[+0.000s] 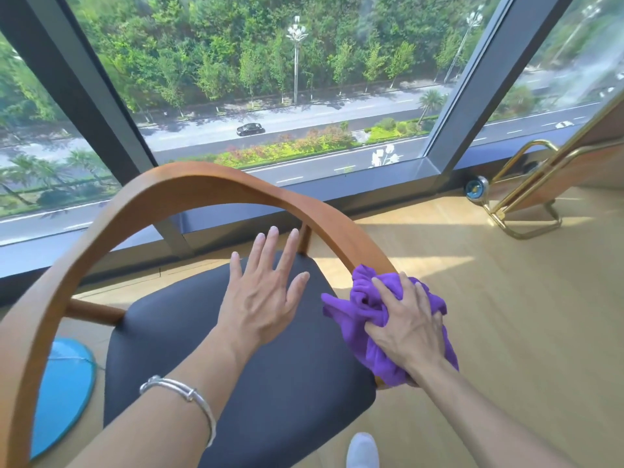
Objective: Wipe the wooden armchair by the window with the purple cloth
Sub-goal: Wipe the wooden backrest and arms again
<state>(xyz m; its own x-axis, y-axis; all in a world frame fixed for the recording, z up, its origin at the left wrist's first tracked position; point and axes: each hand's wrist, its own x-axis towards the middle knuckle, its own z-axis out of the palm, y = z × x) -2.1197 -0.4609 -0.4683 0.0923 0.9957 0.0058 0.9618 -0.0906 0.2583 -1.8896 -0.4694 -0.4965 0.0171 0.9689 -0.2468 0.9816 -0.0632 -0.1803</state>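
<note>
The wooden armchair stands by the window, its curved rail arching from lower left over to the right, around a dark padded seat. My right hand presses the crumpled purple cloth onto the right end of the rail, fingers gripping the fabric. My left hand hovers flat over the seat with its fingers spread and nothing in it. A silver bangle circles my left wrist. The cloth hides the rail's right end.
A floor-to-ceiling window with dark frames runs behind the chair. A brass-framed piece of furniture stands on the light wooden floor at the right. A blue round object lies left of the chair. A white shoe tip shows at the bottom.
</note>
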